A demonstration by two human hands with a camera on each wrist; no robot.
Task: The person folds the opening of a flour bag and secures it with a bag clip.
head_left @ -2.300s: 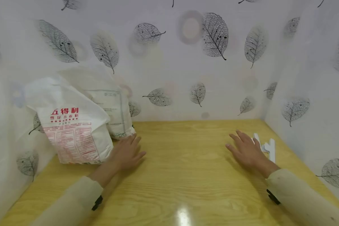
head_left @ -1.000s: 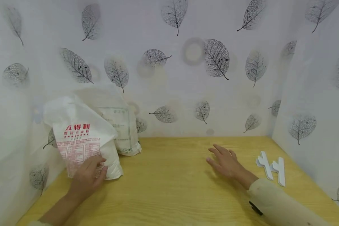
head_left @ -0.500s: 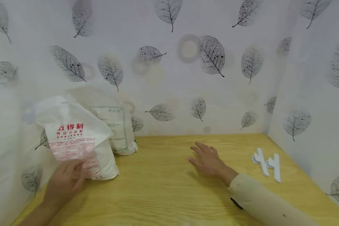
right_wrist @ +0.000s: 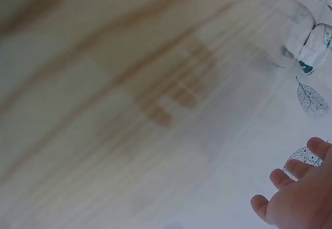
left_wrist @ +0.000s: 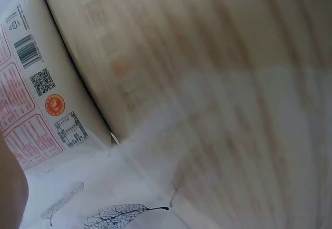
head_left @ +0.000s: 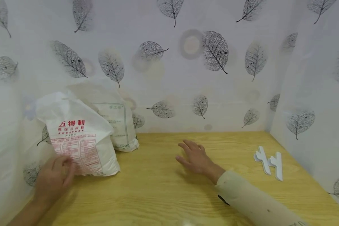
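Note:
A white flour bag [head_left: 82,135] with red print stands at the left of the table, its top folded over. My left hand [head_left: 52,177], slightly blurred, is at its lower left corner with fingers loosely bent, overlapping the bag in the head view. In the left wrist view the flour bag [left_wrist: 31,99] shows its barcode side, and only an edge of the left hand [left_wrist: 10,187] appears. My right hand [head_left: 196,158] hovers close over the middle of the table, fingers spread and holding nothing. The right wrist view shows this right hand [right_wrist: 301,192] with fingers parted.
Behind the flour bag leans a second white bag [head_left: 118,125] with green print. Two white bag clips, a left clip [head_left: 262,160] and a right clip [head_left: 277,166], lie on the wooden table [head_left: 158,188] at the right. Leaf-patterned sheeting [head_left: 169,78] encloses the back and sides.
My left hand has moved from beside the rear bag to the front bag's lower left corner. My right hand has shifted left, away from the clips. Bags and clips stay in place.

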